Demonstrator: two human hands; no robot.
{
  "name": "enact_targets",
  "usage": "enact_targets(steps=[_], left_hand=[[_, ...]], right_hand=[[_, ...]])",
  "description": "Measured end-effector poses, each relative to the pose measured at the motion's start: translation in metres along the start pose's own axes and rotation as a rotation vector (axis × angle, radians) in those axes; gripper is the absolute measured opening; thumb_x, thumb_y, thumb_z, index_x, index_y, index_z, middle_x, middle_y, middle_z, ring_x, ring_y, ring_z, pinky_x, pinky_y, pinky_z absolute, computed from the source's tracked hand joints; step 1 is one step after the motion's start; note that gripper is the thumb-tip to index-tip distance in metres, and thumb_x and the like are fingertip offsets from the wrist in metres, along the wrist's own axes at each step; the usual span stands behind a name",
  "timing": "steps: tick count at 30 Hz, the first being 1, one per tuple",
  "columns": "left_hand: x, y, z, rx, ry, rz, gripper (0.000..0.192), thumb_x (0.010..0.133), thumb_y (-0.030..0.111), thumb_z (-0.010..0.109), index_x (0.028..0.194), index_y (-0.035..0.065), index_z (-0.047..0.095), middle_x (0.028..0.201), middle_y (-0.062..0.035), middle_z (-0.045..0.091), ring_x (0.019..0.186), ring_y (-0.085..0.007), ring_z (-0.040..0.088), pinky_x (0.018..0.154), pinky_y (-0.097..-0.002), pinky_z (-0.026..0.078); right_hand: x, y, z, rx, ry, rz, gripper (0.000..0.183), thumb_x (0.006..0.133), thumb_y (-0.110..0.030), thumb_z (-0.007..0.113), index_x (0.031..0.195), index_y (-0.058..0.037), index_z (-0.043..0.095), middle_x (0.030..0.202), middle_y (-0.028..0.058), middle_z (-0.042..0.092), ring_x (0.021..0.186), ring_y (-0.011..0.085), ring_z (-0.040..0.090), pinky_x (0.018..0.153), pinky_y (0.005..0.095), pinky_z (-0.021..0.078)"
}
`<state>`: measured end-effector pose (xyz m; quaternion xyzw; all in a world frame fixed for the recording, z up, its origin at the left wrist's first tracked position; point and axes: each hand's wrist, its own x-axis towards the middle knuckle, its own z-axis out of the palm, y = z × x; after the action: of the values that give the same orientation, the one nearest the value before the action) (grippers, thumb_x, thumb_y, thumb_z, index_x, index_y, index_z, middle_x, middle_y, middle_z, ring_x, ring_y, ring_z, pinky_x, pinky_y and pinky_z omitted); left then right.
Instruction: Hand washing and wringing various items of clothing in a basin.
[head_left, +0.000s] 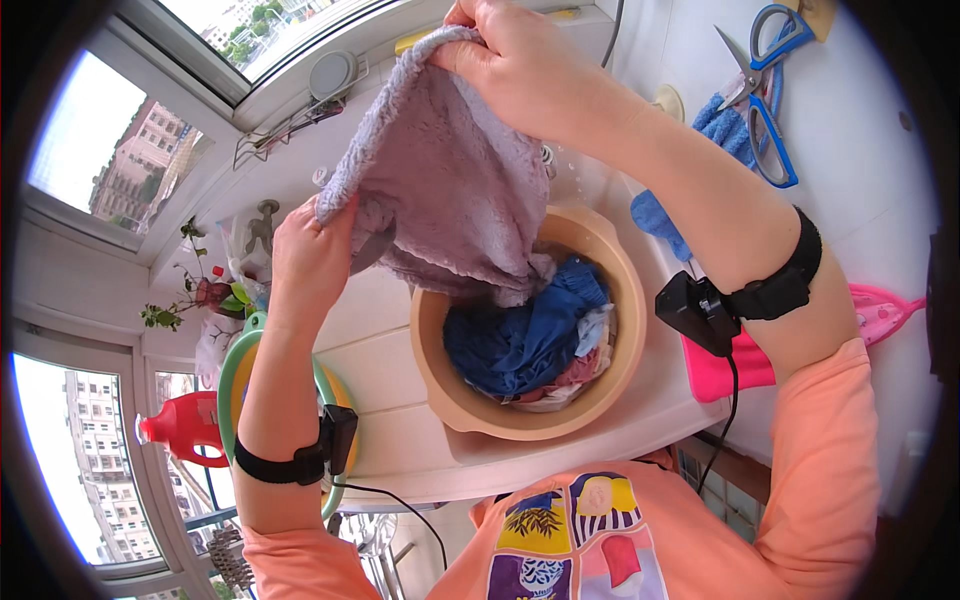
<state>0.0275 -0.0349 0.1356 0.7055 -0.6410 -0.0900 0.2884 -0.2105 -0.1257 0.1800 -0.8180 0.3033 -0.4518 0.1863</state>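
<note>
A fluffy lilac-grey cloth or garment (465, 180) is stretched between my two hands above a tan plastic basin (639, 330). My left hand (311, 255) grips its upper edge at the left, and my right hand (502, 60) pinches the same edge higher up. The cloth hangs down so that its lower end meets the laundry in the basin. Inside lies a bunched dark blue garment (517, 337), with pink fabric (574, 371) and pale pieces beside it. The basin stands in a white sink (667, 397). Droplets show in the air right of the cloth.
Left of the sink stand green-rimmed basins (229, 375) and a red detergent bottle (187, 427). A potted plant (232, 292) and a tap (262, 225) are behind. Blue-handled scissors (757, 90), a blue towel (727, 127) and a pink cloth (727, 367) hang at the right.
</note>
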Motion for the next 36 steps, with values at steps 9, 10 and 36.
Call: enact_targets(steps=[9, 10, 36], left_hand=[[0.001, 0.072, -0.021, -1.174, -0.139, -0.339, 0.027, 0.093, 0.012, 0.048, 0.111, -0.0061, 0.056, 0.102, -0.0157, 0.063, 0.087, -0.0229, 0.066, 0.078, -0.0357, 0.058], [-0.003, 0.073, -0.005, -1.151, -0.166, -0.404, 0.028, 0.091, 0.009, 0.049, 0.114, -0.0055, 0.054, 0.105, -0.0148, 0.062, 0.089, -0.0220, 0.065, 0.079, -0.0341, 0.057], [-0.062, -0.042, 0.215, -0.921, -0.334, -0.195, 0.063, 0.072, 0.018, 0.084, 0.123, 0.0002, 0.051, 0.118, -0.0081, 0.056, 0.109, -0.0180, 0.054, 0.093, -0.0314, 0.045]], right_hand=[[-0.016, -0.053, 0.000, -0.004, -0.521, 0.177, 0.078, 0.074, -0.030, 0.073, 0.128, 0.0071, 0.031, 0.104, 0.0267, 0.056, 0.100, 0.0329, 0.059, 0.089, 0.0356, 0.0462], [-0.030, -0.039, 0.012, -0.014, -0.448, 0.170, 0.082, 0.071, -0.030, 0.077, 0.127, 0.0059, 0.029, 0.109, 0.0281, 0.052, 0.104, 0.0352, 0.057, 0.091, 0.0368, 0.0452], [0.011, -0.085, -0.007, 1.163, -0.055, 0.220, 0.035, 0.079, -0.012, 0.067, 0.103, 0.0110, 0.054, 0.086, 0.0148, 0.063, 0.075, 0.0162, 0.061, 0.065, 0.0291, 0.0496]])
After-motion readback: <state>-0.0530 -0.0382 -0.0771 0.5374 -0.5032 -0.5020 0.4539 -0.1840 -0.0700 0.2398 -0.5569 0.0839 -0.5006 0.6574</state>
